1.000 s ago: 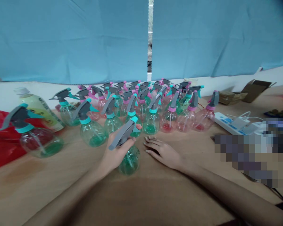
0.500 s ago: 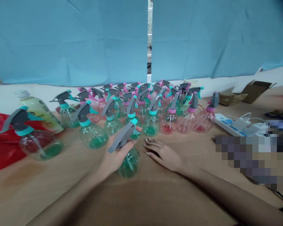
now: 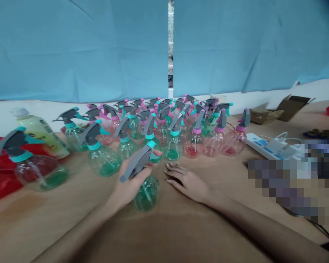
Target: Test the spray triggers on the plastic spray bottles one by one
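My left hand (image 3: 130,182) is closed around the neck of a clear green spray bottle (image 3: 146,193), just below its grey trigger head with a turquoise nozzle. The bottle is upright at the near side of the group, and the fingers partly hide its collar and trigger. To its right, my right hand (image 3: 188,182) rests palm down on the wooden table (image 3: 197,233), fingers stretched out and holding nothing. Just beyond the hands stand another green spray bottle (image 3: 173,146) and a pink one (image 3: 194,146).
Several more green and pink spray bottles crowd the back. A lone green spray bottle (image 3: 41,171) stands left, by a red plastic bag (image 3: 2,175) and a large yellowish bottle (image 3: 41,131). At right are a white power strip (image 3: 259,144) and an open cardboard box (image 3: 293,107).
The whole view has shifted slightly, so things appear a little farther left and lower. My left hand keeps its grip on the spray bottle, and my right hand stays flat on the table.
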A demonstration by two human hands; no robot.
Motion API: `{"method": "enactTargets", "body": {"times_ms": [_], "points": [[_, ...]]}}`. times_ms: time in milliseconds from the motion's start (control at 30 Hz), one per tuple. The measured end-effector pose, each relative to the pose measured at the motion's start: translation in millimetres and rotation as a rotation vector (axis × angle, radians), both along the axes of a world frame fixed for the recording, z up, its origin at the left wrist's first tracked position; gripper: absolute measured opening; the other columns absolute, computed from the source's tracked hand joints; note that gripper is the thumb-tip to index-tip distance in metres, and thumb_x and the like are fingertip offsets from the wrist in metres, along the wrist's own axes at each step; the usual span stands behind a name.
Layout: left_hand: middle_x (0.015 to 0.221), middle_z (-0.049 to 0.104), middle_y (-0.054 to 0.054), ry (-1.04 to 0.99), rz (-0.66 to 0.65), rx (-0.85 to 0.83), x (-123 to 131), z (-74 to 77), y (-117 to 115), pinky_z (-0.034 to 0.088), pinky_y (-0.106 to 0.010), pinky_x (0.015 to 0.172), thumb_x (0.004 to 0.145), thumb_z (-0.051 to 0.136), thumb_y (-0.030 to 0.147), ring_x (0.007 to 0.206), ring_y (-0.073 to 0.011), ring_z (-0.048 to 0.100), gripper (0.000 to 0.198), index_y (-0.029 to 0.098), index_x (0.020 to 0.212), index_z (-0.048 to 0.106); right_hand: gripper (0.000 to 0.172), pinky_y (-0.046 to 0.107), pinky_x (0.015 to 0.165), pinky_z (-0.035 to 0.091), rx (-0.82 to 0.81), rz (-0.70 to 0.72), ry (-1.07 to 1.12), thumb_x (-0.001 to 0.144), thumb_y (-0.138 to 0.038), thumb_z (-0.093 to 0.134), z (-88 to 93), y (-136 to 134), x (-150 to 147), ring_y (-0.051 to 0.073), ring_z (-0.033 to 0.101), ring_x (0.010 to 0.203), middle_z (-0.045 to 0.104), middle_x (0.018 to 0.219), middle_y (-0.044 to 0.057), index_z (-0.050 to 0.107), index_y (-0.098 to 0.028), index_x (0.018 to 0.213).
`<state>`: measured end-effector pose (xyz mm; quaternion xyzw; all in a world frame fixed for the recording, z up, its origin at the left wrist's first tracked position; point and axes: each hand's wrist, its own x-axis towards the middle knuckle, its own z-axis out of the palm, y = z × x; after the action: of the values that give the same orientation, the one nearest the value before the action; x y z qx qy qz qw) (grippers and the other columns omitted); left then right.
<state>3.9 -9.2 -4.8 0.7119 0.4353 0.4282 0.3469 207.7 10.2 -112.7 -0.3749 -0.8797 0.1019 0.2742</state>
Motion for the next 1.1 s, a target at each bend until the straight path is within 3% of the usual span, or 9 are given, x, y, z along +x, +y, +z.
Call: {"method": "enactTargets", "body": {"times_ms": [200, 367, 500, 633, 733, 867, 1100], "points": [[0.085, 0.066, 0.0, 0.081, 0.059, 0.065, 0.8, 1.8, 0.2, 0.046, -0.029, 0.07, 0.073, 0.051, 0.02, 0.073, -0.0176, 0.059, 0.022, 0.026, 0.091, 0.063, 0.039, 0.042, 0.108, 0.031, 0.007, 0.003, 0.005, 0.093, -0.034, 0.04, 1.4, -0.6, 0.5, 0.02, 0.04, 0.128, 0.054, 0.13, 0.008, 0.051, -0.019, 0.127], [0.078, 0.064, 0.0, 0.051, 0.053, 0.037, 0.2, 1.7, -0.1, 0.046, -0.029, 0.068, 0.072, 0.051, 0.02, 0.072, -0.0183, 0.059, 0.01, 0.024, 0.076, 0.059, 0.039, 0.044, 0.108, 0.032, 0.008, 0.005, 0.012, 0.093, -0.035, 0.04, 0.0, -0.7, 1.2, 0.021, 0.04, 0.128, 0.052, 0.132, 0.008, 0.05, -0.02, 0.128], [0.07, 0.063, 0.0, 0.08, 0.044, 0.016, -1.3, 0.6, 0.1, 0.047, -0.03, 0.064, 0.074, 0.05, 0.022, 0.068, -0.0186, 0.06, 0.013, 0.025, 0.081, 0.061, 0.039, 0.043, 0.107, 0.033, 0.003, -0.002, 0.018, 0.093, -0.034, 0.04, 1.1, -1.5, 1.1, 0.02, 0.041, 0.128, 0.052, 0.132, 0.007, 0.05, -0.021, 0.128], [0.079, 0.065, -0.001, 0.089, 0.037, 0.072, 0.6, 1.4, 0.9, 0.048, -0.031, 0.075, 0.075, 0.05, 0.021, 0.086, -0.0208, 0.061, 0.029, 0.027, 0.1, 0.062, 0.04, 0.042, 0.108, 0.032, 0.0, -0.006, 0.002, 0.093, -0.035, 0.04, 2.1, -1.8, 1.2, 0.02, 0.04, 0.128, 0.053, 0.131, 0.008, 0.051, -0.019, 0.127], [0.081, 0.065, 0.0, 0.119, 0.067, 0.077, 1.9, 0.7, 1.3, 0.047, -0.03, 0.075, 0.077, 0.05, 0.023, 0.081, -0.0186, 0.061, 0.03, 0.028, 0.104, 0.061, 0.04, 0.043, 0.108, 0.033, 0.0, -0.004, 0.005, 0.093, -0.036, 0.039, 1.0, -1.4, 1.2, 0.02, 0.04, 0.128, 0.052, 0.132, 0.008, 0.051, -0.02, 0.127], [0.074, 0.062, 0.002, 0.127, 0.073, 0.051, 1.6, -3.0, 1.3, 0.047, -0.027, 0.066, 0.077, 0.049, 0.022, 0.07, -0.0167, 0.06, 0.027, 0.026, 0.101, 0.061, 0.04, 0.044, 0.107, 0.033, -0.006, -0.004, 0.022, 0.093, -0.036, 0.04, -0.2, -1.7, 1.5, 0.021, 0.04, 0.128, 0.051, 0.133, 0.008, 0.05, -0.021, 0.129], [0.067, 0.06, 0.001, 0.096, 0.174, 0.067, -1.7, -12.5, 2.6, 0.046, -0.028, 0.06, 0.074, 0.055, 0.027, 0.064, -0.0165, 0.059, 0.006, 0.022, 0.074, 0.058, 0.041, 0.043, 0.108, 0.032, -0.011, -0.009, -0.017, 0.093, -0.036, 0.039, 1.2, -2.1, 2.0, 0.021, 0.039, 0.129, 0.05, 0.134, 0.008, 0.049, -0.02, 0.129]]}}
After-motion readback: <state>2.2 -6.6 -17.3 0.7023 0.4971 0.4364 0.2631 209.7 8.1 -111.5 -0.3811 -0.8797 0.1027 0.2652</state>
